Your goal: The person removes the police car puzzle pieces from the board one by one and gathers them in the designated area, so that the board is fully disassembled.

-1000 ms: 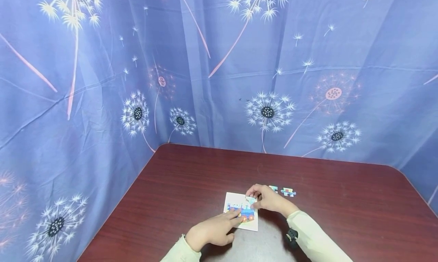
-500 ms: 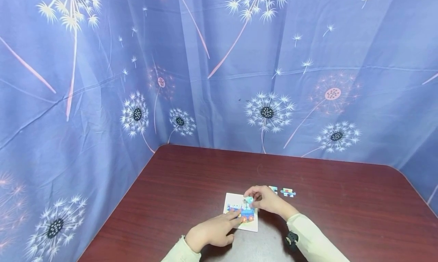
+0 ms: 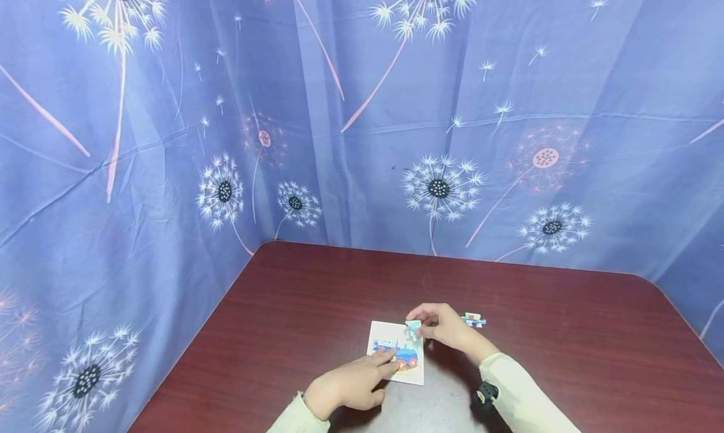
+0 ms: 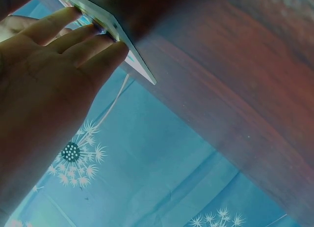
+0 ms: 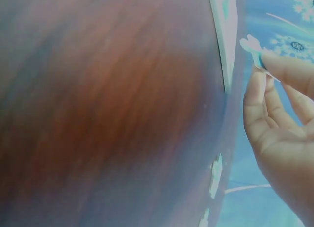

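Observation:
A square white-bordered jigsaw board [image 3: 386, 327] with a blue vehicle picture lies on the table. My left hand [image 3: 349, 383] rests on its lower left part, the straight fingers [image 4: 110, 55] laid flat over the picture. Above the board's upper right corner, my right hand [image 3: 447, 326] pinches a light blue jigsaw piece [image 3: 413, 326] between thumb and fingertips. The right wrist view shows this piece held up off the table, with its knob sticking out past the thumb. Part of the picture is hidden under the left fingers.
One loose jigsaw piece [image 3: 474, 320] lies on the dark red table [image 3: 317, 282] to the right of the right hand. Two loose pieces show in the right wrist view, the nearer piece [image 5: 216, 176] among them. A blue dandelion curtain [image 3: 362, 181] hangs behind the table.
The pinched piece has shifted slightly and tilted in the right fingers over the board's corner. The right hand now covers one loose piece in the head view. The left hand has stayed put.

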Motion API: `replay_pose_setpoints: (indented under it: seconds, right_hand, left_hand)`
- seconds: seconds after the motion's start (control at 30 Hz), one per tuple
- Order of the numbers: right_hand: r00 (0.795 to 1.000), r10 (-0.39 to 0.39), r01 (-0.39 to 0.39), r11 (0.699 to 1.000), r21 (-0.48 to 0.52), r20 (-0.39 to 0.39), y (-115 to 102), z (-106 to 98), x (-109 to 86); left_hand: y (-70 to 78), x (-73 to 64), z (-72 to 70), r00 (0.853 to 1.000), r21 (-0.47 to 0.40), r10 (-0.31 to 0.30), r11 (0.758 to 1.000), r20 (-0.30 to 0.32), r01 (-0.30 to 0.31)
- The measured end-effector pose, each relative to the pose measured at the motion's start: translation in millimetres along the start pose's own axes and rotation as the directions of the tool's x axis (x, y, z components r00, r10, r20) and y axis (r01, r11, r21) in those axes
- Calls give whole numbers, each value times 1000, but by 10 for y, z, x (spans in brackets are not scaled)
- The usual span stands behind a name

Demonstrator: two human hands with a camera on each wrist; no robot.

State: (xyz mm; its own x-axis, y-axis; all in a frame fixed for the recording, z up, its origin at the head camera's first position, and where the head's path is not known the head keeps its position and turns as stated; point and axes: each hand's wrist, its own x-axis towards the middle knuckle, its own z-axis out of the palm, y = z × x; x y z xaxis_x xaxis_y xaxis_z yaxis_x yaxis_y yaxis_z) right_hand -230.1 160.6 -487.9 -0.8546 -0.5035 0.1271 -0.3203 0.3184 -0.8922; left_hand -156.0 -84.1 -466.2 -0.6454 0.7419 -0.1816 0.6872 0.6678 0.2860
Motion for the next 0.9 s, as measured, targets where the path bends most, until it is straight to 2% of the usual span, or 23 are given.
replay_pose_setpoints:
  seconds: [0.13, 0.47, 0.67, 0.9]
  right_hand:
    - [1000, 2, 1, 997, 73, -28, 3, -66, -39]
    - [992, 25, -28, 999, -28, -123, 29, -355, -183]
    - [988, 41, -47, 998, -37, -152, 70, -548, -284]
    - [970, 87, -95, 995, -25, -226, 160, -794, -417]
  left_hand:
    - [5, -6, 0, 1000, 0, 5, 1000, 0, -5]
    - [-9, -11, 8, 1000, -15, 9, 1000, -3, -9]
    - [-3, -21, 10, 1000, -12, 5, 1000, 3, -5]
    - [6, -17, 4, 1000, -6, -5, 1000, 3, 5]
